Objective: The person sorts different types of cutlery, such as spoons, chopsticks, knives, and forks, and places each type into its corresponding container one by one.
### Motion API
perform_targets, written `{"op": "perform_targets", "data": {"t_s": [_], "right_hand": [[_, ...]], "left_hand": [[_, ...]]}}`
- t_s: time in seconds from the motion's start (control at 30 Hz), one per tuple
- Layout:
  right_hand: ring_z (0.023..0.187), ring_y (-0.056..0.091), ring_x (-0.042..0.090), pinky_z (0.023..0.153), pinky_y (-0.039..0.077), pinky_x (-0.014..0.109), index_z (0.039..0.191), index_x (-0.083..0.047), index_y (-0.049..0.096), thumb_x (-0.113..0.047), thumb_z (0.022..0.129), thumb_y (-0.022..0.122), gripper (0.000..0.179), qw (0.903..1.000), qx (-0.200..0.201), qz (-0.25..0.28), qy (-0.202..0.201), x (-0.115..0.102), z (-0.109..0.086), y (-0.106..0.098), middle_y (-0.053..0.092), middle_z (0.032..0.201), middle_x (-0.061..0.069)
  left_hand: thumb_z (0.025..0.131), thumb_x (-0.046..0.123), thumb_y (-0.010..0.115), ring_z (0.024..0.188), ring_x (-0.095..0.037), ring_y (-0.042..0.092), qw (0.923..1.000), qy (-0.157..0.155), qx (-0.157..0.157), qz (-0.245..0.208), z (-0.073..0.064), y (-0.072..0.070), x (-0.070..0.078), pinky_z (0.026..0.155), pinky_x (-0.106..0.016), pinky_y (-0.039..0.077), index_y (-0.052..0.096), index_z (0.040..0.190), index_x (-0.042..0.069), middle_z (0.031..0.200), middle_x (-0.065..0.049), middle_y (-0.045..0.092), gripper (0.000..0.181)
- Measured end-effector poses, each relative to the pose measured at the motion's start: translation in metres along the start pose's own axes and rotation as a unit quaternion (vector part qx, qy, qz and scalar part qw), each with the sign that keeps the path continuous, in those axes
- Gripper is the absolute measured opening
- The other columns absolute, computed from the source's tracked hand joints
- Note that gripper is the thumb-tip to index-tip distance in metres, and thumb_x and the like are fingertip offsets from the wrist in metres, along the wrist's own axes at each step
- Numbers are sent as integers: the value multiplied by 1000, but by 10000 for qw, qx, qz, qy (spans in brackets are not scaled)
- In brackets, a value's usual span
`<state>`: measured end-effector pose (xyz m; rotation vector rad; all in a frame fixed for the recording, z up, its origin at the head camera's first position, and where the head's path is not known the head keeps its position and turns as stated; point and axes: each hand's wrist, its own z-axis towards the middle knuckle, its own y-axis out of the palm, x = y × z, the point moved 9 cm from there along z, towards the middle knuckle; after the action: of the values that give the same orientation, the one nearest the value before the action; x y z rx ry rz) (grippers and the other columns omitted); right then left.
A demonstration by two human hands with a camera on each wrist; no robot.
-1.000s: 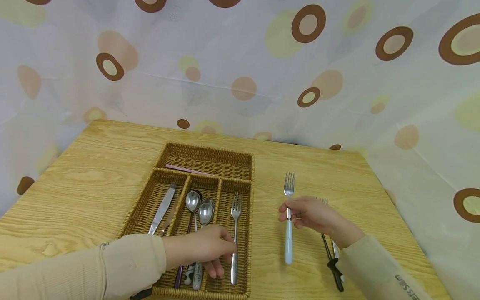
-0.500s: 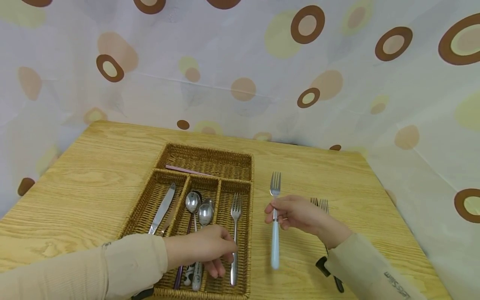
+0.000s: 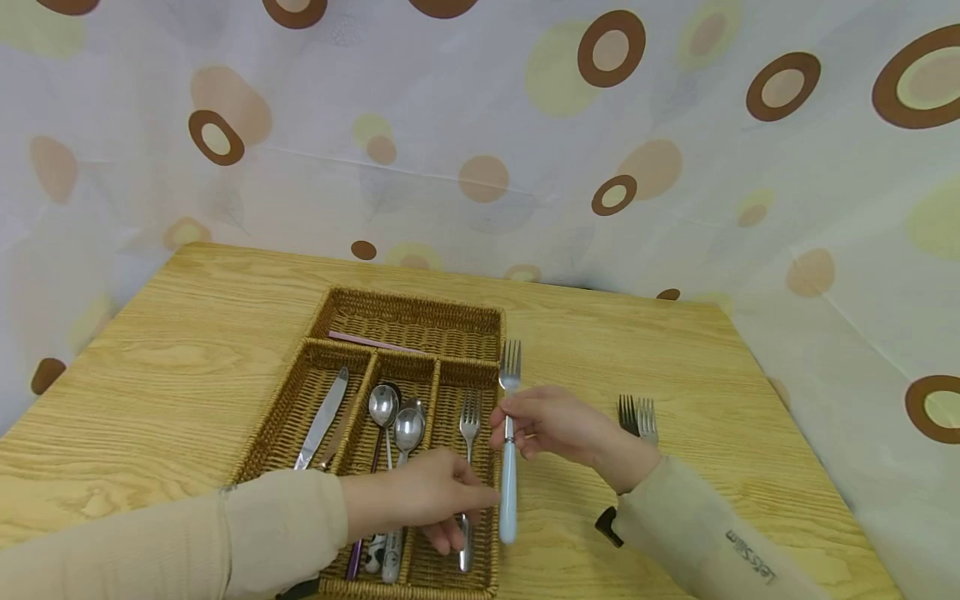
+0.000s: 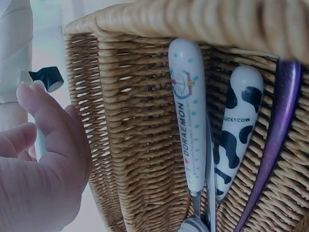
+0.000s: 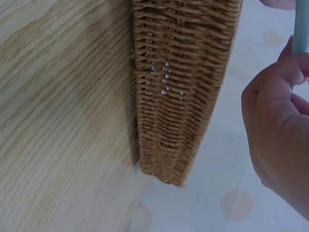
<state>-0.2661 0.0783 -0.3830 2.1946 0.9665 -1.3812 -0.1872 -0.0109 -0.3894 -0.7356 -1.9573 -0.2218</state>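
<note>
My right hand [image 3: 551,421] pinches a fork [image 3: 508,467] with a light blue handle at its metal neck, tines pointing away, beside the right rim of a wicker cutlery tray [image 3: 498,533]. My left hand [image 3: 438,496] hovers over the tray's right side, fingers loosely bent, its fingertips close to the blue handle; contact cannot be made out. Below it, an all-metal fork [image 3: 469,421] lies in the right compartment, partly covered. The middle compartment has several spoons [image 3: 408,429], among them one with a Doraemon handle [image 4: 188,116], and a cow-patterned handle [image 4: 236,130].
A knife [image 3: 322,421] lies in the left compartment and a pink stick [image 3: 371,340] in the back one. Right of the tray, two forks [image 3: 645,421] rest on the wooden table [image 3: 600,342], partly behind the right sleeve. A patterned curtain [image 3: 420,192] hangs behind.
My right hand has carried the blue-handled fork leftward to the tray's right rim. Lately my left hand has shifted slightly right, toward the fork's handle.
</note>
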Motion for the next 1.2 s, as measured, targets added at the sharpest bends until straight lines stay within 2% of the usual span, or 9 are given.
{"op": "perform_targets", "data": {"t_s": [0.17,0.4,0.63,0.73,0.87,1.03,1.2], "right_hand": [[56,48,5,54,40,18,104,12,55,-16,100,39,33,10000,-5,31,21,-2,6,10,67,76,-3],[56,49,3,54,42,18,103,12,56,-16,100,38,33,9999,-105,31,60,-1,12,19,66,76,-4],[59,53,5,58,48,21,105,11,58,-23,100,39,39,9993,-82,-353,109,-2,11,20,65,76,-4],[65,58,8,63,52,27,112,10,57,-34,100,40,48,9978,77,-646,157,-1,7,14,65,78,-2],[71,59,11,69,52,32,121,9,54,-43,100,34,59,9961,250,-812,224,2,1,2,67,84,1],[72,57,12,67,49,30,122,9,52,-43,101,30,60,9959,474,-694,349,7,-8,-18,66,82,-2],[71,56,10,66,49,29,122,10,50,-46,100,31,63,9963,586,-549,300,10,-19,-34,66,80,-4]], "left_hand": [[91,25,61,50,-7,55,9999,30,-1,-106,1,1,2,47,-21,52,63,97,0,83,-11,66,25],[90,19,62,48,-6,54,9998,204,2,-41,1,-2,4,47,-20,52,63,87,1,76,-12,65,18],[88,15,64,43,-5,53,9993,318,168,93,-1,-6,3,45,-20,51,62,80,1,64,-11,64,16],[87,14,65,42,-4,51,9989,328,282,192,-4,-9,2,43,-19,49,62,76,1,61,-11,64,17],[87,16,64,42,-4,48,9983,234,392,368,-8,-15,0,41,-16,43,61,73,2,56,-3,58,20],[87,17,64,41,-3,43,9977,54,503,460,-10,-18,-6,40,-13,36,61,68,4,53,2,53,23],[87,17,63,40,-3,39,9980,-275,429,370,-10,-17,-12,40,-13,34,62,66,5,51,3,52,25]]}}
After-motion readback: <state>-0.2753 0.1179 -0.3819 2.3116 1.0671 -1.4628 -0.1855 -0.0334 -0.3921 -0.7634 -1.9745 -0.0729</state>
